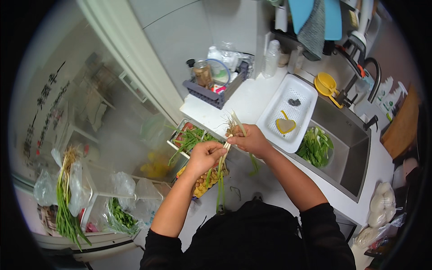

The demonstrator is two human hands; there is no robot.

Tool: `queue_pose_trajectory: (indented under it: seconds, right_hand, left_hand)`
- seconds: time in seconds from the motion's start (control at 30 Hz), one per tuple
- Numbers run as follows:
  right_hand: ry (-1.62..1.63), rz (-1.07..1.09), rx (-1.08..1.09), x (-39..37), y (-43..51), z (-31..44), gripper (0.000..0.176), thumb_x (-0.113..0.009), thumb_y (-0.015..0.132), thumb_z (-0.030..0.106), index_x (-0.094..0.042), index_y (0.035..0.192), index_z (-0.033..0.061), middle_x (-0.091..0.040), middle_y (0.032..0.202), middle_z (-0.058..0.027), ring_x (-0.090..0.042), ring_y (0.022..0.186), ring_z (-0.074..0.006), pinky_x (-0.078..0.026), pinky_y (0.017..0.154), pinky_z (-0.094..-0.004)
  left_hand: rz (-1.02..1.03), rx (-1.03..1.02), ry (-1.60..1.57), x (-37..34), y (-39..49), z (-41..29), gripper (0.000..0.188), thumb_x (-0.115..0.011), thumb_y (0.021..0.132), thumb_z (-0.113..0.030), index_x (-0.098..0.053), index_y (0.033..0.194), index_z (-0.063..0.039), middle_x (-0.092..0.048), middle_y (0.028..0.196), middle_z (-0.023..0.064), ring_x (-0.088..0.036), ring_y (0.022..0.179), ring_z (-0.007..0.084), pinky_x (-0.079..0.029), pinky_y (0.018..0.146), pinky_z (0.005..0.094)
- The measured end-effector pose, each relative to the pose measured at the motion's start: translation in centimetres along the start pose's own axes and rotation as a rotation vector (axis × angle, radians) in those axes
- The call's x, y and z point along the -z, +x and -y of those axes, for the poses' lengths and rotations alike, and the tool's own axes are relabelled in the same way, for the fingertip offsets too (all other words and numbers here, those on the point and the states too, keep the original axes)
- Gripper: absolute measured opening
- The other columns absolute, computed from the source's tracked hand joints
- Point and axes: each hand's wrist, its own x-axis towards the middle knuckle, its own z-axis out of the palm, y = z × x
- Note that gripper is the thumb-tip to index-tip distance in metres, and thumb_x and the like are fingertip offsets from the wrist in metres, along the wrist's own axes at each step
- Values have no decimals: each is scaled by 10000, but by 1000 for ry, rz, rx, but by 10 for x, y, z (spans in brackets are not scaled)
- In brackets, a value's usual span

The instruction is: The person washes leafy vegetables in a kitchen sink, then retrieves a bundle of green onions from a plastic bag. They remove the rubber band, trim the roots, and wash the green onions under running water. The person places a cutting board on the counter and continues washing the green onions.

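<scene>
Between my hands, in front of my body, is a small bunch of green onions [226, 147], roots up and green leaves hanging down. My left hand [206, 157] pinches the pale stalks. Near the roots, my right hand [249, 140] grips the upper end of the bunch, and a separate green onion [236, 118] with its white end up also passes through its fingers. Below and behind my left hand, a crate of green vegetables [194, 137] stands at the counter's end, with eggs in a yellow tray [203, 184] lower down.
A white perforated basket [262, 118] lies beside the steel sink [352, 165], which holds leafy greens [315, 146]. A grey rack [202, 95] with jars stands on the white counter [248, 96]. More green onions [65, 195] hang at the left by a glass door, near bagged greens [121, 216].
</scene>
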Motion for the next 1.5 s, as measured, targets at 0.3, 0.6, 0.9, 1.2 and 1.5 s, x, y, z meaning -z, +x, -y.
queue_pose_trajectory:
  seconds: [0.3, 0.6, 0.9, 1.2, 1.5]
  right_hand:
    - [-84, 83, -7, 32, 33, -22, 182, -672, 712, 57, -594, 863, -8, -564, 701, 5, -523, 658, -74, -441, 645, -221]
    - [-496, 408, 15, -5, 50, -27, 187, -611, 636, 143, -538, 744, 9, -551, 567, -110, -535, 482, -219, -426, 474, -328]
    - [-581, 251, 290, -64, 71, -33, 179, -608, 606, 93, -468, 673, 6, -495, 543, -116, -485, 486, -137, -398, 463, -291]
    - [-99, -152, 6, -121, 101, -80, 86, -593, 632, 35, -511, 651, 18, -515, 574, -1, -457, 518, -55, -386, 488, -219]
    - [-2, -284, -51, -163, 124, -103, 135, -615, 632, 56, -501, 683, 6, -541, 590, -54, -525, 519, -125, -415, 500, -255]
  left_hand:
    - [-82, -5, -330, -35, 24, 8, 155, -444, 891, -167, -479, 817, -35, -531, 654, 0, -436, 517, 72, -388, 470, 233]
    - [-303, -153, 655, -3, -14, 28, 120, -543, 798, -130, -552, 773, -13, -533, 666, 150, -523, 649, 291, -426, 582, 359]
    - [-400, -99, 341, 43, -18, 65, 41, -557, 740, -59, -571, 747, -22, -560, 697, 158, -539, 663, 343, -422, 599, 401]
    - [-485, 51, 188, 79, -12, 99, 74, -538, 777, -57, -590, 734, -24, -567, 626, 126, -542, 592, 285, -414, 557, 359]
    - [-578, 179, 86, 102, -18, 81, 107, -549, 786, -89, -600, 775, 5, -583, 638, 160, -581, 551, 246, -447, 531, 323]
